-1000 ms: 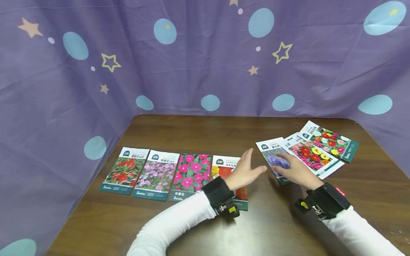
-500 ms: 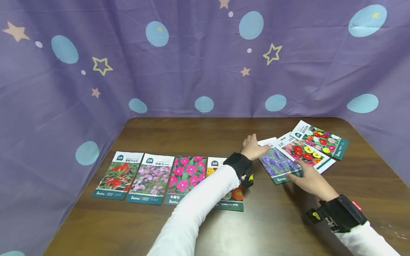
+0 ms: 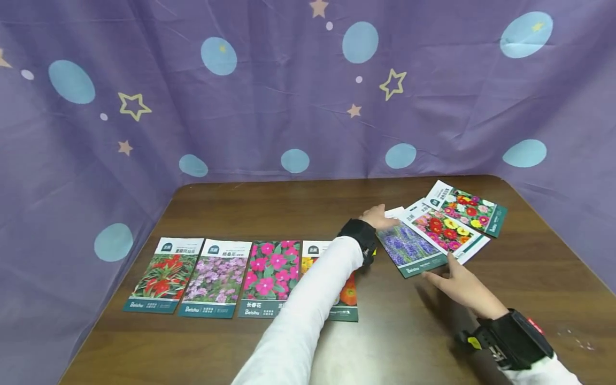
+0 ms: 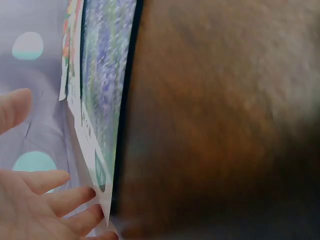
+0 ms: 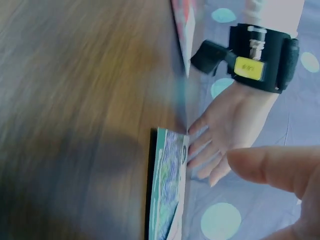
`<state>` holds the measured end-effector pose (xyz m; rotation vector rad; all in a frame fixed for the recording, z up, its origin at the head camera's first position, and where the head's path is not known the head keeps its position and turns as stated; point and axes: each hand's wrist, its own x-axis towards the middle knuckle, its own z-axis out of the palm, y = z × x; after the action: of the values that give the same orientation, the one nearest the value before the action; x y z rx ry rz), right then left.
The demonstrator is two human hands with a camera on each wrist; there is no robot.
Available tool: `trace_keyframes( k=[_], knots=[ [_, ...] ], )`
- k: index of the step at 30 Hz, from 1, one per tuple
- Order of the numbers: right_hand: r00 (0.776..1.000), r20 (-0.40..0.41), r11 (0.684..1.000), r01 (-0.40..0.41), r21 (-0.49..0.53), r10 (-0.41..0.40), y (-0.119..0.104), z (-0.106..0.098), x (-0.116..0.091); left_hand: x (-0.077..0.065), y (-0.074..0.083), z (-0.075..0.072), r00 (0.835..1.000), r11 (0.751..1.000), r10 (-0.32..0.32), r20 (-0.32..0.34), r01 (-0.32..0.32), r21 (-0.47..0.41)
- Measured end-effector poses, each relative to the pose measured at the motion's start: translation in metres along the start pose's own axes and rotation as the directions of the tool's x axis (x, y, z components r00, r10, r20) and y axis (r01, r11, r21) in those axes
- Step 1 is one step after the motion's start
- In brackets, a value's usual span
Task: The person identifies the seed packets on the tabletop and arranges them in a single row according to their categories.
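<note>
right sleeve (image 3: pixel 541 373): poking in at the bottom right, showing plain white
left sleeve (image 3: pixel 295 315): stretching up from the bottom middle, also showing white
right wristband (image 3: pixel 517 339): wrapping the wrist in black, carrying a small box with a yellow tab
right hand (image 3: pixel 464 289): gripping nothing, pointing the index finger toward the lower right corner of the lavender packet (image 3: pixel 411 243), holding the thumb well apart; sitting too close to the packet to call contact for sure
orange-flower packet (image 3: pixel 348 294): closing off the right end of a neat row, hiding partly behind the left sleeve
pink-flower packet (image 3: pixel 271 270): lying flat just left of that one
lilac-flower packet (image 3: pixel 216 278): lying next along, standing out with a white top band
red-flower packet (image 3: pixel 163 275): taking the far left spot in the row
left wristband (image 3: pixel 358 235): circling the other wrist, also going with black
lavender packet: lying tilted right of the row, between both hands
left hand (image 3: pixel 378 216): resting fingertips right by the packet's white top end, spreading the fingers pretty loosely, not clasping anything
mixed-bloom packet (image 3: pixel 445 227): overlapping the lavender packet's right side
zinnia-like packet (image 3: pixel 467 208): lying farthest back, butting up against or overlapping the mixed-bloom packet
table (image 3: pixel 269 208): carrying all seven packets, showing brown wood grain
curtain (image 3: pixel 269 107): hanging behind everything, sporting purple with stars and blue ovals
</note>
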<state>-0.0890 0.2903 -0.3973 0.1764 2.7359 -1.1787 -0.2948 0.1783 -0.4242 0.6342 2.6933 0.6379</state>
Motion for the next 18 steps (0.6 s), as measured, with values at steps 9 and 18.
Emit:
trace_keyframes(
  k=[9, 18],
  knots=[
    [0.997, 0.06, 0.928, -0.075, 0.365, 0.056, -0.005, 0.002, 0.007, -0.025, 0.019, -0.011, 1.0, 0.994, -0.016, -0.015, 0.017, 0.108],
    [0.984, 0.029, 0.649, -0.137, 0.748, 0.174, 0.002, 0.001, 0.007, -0.033, 0.011, -0.019, 0.997, 0.997, -0.009, -0.075, 0.014, 0.078]
  ],
)
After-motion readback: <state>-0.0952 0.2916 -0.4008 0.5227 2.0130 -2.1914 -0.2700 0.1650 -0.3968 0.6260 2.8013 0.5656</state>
